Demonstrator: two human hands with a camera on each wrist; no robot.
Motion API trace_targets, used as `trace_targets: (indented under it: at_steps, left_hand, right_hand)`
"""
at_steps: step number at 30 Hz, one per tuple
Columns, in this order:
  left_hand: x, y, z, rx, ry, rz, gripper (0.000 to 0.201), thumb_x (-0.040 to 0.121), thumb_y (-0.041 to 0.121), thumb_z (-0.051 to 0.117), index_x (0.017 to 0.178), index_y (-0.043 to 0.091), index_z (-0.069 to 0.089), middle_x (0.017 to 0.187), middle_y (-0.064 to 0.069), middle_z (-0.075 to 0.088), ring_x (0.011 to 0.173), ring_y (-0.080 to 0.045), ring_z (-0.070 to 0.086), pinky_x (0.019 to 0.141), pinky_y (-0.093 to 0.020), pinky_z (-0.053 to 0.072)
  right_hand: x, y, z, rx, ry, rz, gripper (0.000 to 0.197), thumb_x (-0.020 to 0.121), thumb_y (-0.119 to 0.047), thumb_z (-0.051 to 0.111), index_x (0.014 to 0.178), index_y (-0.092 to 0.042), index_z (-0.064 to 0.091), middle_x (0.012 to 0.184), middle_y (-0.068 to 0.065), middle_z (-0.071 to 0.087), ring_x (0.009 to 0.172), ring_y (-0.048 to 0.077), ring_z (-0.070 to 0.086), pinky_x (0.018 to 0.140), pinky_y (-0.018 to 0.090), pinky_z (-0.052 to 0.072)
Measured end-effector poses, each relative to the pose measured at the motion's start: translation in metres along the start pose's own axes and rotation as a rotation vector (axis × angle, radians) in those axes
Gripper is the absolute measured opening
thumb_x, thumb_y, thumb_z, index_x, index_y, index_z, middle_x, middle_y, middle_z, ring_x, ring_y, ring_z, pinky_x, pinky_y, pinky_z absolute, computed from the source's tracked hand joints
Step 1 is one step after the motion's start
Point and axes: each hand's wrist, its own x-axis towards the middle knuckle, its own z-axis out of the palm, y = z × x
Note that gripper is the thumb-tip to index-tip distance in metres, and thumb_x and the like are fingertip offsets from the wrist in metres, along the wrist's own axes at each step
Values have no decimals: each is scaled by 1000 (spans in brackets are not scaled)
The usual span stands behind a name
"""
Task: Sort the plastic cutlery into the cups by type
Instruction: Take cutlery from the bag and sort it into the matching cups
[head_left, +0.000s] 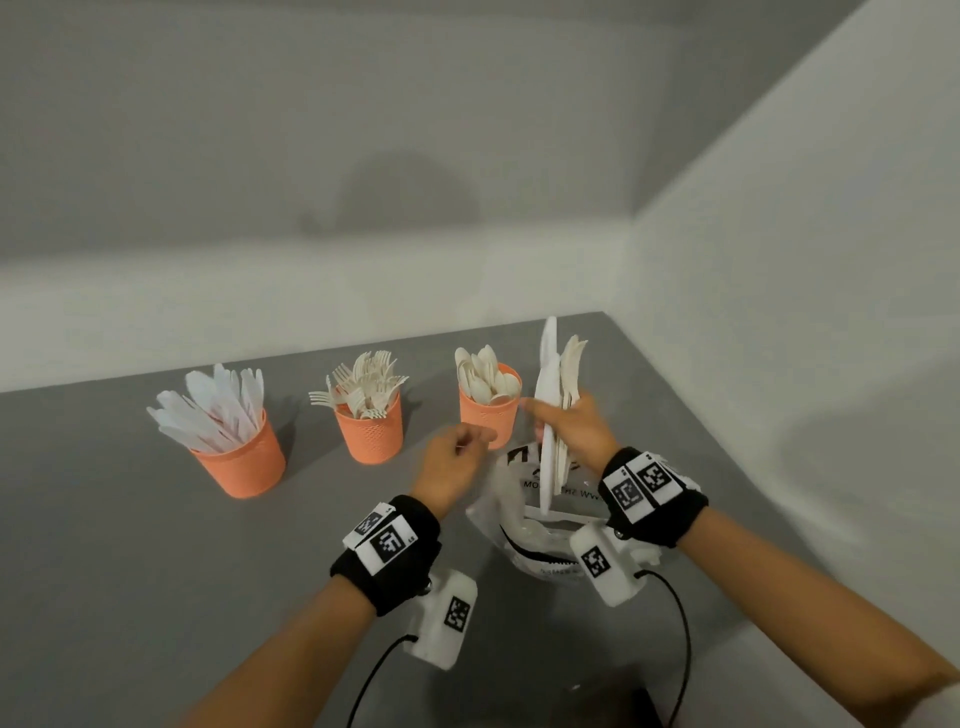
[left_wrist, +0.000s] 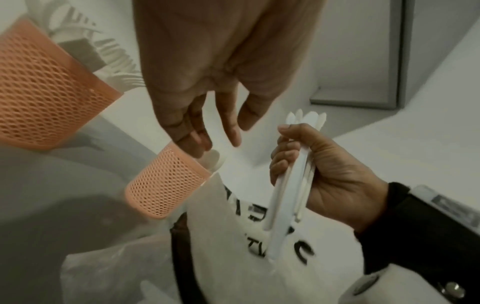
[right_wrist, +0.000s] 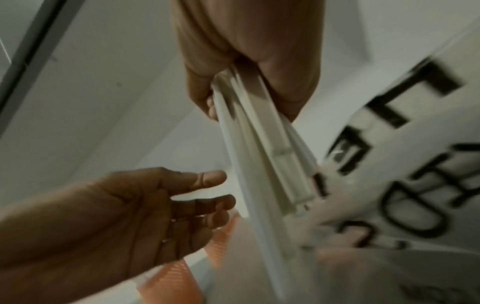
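White plastic cutlery (head_left: 558, 395) stands upright in your right hand (head_left: 574, 426), fingers wrapped round it; your left hand (head_left: 452, 460), relaxed and empty, waits at its nine o'clock.

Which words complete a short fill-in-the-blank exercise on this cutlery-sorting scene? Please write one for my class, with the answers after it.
1. The number of orange mesh cups on the grey table is ____.
2. The middle cup holds the ____.
3. The bundle of white cutlery is gripped by the person's ____ hand.
4. The left hand, near the spoon cup, holds ____.

Answers: three; forks; right; nothing
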Motion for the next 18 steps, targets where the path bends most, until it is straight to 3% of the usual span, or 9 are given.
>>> trace_targets:
  at_steps: [2, 4, 7, 10, 12, 15, 18]
  left_hand:
    - [-2, 1, -12, -230, 69, -91, 20, 97, 7, 39, 95, 6, 59, 77, -3, 53, 64, -12, 47, 54, -16, 46]
    - [-5, -1, -23, -409, 83, -201, 25, 98, 9, 35, 90, 7, 58, 74, -4, 53, 63, -12, 49, 50, -14, 46]
    - [-12, -9, -39, -624, 81, -380, 32, 100, 20, 32, 88, 5, 58, 80, -9, 58, 71, -18, 55, 64, -24, 50]
    - [-19, -17, -51, -809, 41, -511, 46, 100, 35, 29, 107, -4, 54, 96, -18, 59, 81, -25, 58, 70, -32, 53]
    - [-22, -17, -60, -913, 35, -528, 54, 99, 39, 27, 119, -7, 48, 103, -21, 59, 87, -28, 59, 74, -33, 54]
    - [-24, -12, -70, -1000, 52, -511, 51, 100, 35, 26, 122, -6, 46, 96, -18, 62, 87, -25, 59, 75, -33, 52]
    - [-27, -12, -79, -978, 63, -454, 42, 99, 27, 26, 108, -3, 55, 78, -13, 69, 80, -22, 60, 74, -32, 50]
  right_hand:
    - [3, -7, 16, 91, -2, 10, 5, 82, 0, 64, 83, -4, 61, 60, -6, 66, 52, 3, 60, 52, 16, 50]
    - [5, -13, 36, 171, 13, 13, 12, 82, -1, 64, 94, -2, 63, 74, 8, 64, 57, 11, 60, 56, 19, 52]
    - [4, -22, 67, 239, 53, -22, 15, 79, -4, 69, 82, -11, 57, 64, 8, 55, 48, 15, 54, 54, 28, 49]
    - [2, -24, 97, 240, 70, -54, 18, 78, -4, 70, 84, -11, 54, 59, 2, 55, 46, 10, 54, 54, 26, 47]
    - [-1, -21, 120, 256, 64, -68, 19, 77, -2, 70, 88, -8, 55, 66, 0, 59, 57, 9, 59, 60, 26, 49]
    - [-11, -15, 147, 268, 20, -71, 19, 77, 0, 70, 91, -8, 59, 79, 0, 67, 72, 13, 66, 68, 28, 53]
    - [-17, -7, 164, 262, 8, -3, 23, 78, 4, 67, 76, -16, 56, 65, -6, 62, 53, 2, 60, 60, 25, 51]
